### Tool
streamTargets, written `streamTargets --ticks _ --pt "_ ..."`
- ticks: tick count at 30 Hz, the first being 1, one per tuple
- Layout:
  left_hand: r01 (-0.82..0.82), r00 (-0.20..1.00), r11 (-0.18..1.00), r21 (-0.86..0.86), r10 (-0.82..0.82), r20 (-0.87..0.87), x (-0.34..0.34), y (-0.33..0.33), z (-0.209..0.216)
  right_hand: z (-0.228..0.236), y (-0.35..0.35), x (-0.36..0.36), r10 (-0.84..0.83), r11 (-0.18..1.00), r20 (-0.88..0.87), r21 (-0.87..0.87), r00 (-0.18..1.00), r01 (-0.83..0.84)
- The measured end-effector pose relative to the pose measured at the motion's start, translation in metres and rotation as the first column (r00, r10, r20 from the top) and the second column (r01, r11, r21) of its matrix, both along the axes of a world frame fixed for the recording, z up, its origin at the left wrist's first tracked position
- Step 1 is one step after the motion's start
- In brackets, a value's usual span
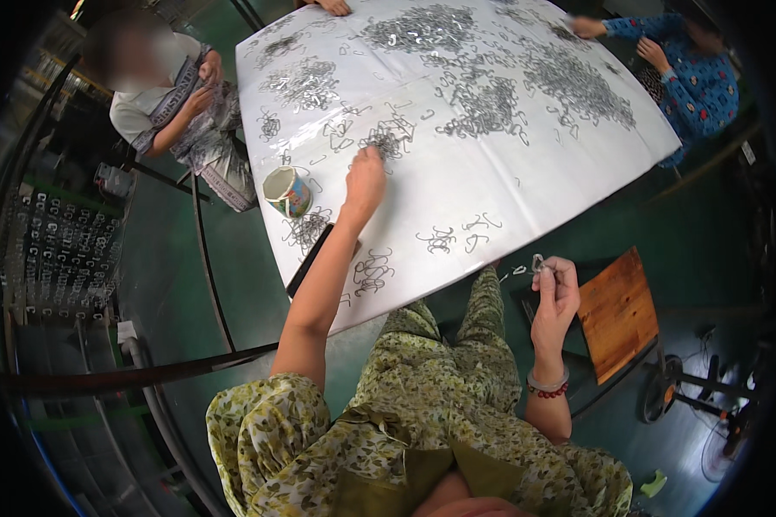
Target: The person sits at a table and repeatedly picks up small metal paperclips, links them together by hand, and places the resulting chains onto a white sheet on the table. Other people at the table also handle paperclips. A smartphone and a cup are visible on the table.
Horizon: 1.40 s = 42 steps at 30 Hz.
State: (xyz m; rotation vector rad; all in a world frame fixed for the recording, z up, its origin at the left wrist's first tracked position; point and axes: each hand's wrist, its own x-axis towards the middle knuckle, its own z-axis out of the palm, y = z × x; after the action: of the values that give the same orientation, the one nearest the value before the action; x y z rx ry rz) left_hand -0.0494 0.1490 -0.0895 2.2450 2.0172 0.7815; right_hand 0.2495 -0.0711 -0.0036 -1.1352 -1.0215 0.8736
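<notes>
My left hand reaches over the white table, its fingers pinched together at the edge of a small heap of bent wire hooks. Whatever lies between those fingertips is hidden. Off the table's near edge, my right hand is closed, with shiny metal hooks pinched between thumb and fingers. A few more pieces hang or stick out to their left. Smaller clusters of hooks lie along the near edge, some of them beside my left forearm.
A patterned cup and a dark phone stand near my left forearm. Large heaps of hooks cover the far table. People sit at left and far right; another hand shows at the far edge. A wooden stool is at right.
</notes>
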Motion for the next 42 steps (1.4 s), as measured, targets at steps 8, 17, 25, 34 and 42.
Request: streamTargets --ticks 8,17,25,34,42 --pt "0.465 0.490 0.879 -0.106 -0.156 0.858 0.071 -0.093 0.080 -0.003 -0.001 -0.014 -0.024 1.000 -0.144 -0.020 0.989 0.021" --pt "0.631 0.354 0.775 0.044 -0.338 0.872 0.149 -0.172 0.108 -0.011 -0.007 -0.027 -0.109 0.993 -0.154 0.032 0.982 0.115" --pt "0.588 0.348 0.808 -0.017 -0.234 0.908 0.157 -0.172 0.117 -0.020 -0.005 -0.028 -0.092 0.992 -0.054 0.079 0.994 0.096" --pt "0.607 0.329 0.794 0.008 -0.260 0.908 0.153 -0.178 0.103 -0.058 0.179 0.056 -0.142 0.990 0.502 0.069 0.853 0.124" --pt "0.634 0.388 0.773 0.000 -0.317 0.865 0.143 -0.181 0.097 -0.105 0.294 0.069 -0.044 0.983 0.971 0.000 0.235 0.184"
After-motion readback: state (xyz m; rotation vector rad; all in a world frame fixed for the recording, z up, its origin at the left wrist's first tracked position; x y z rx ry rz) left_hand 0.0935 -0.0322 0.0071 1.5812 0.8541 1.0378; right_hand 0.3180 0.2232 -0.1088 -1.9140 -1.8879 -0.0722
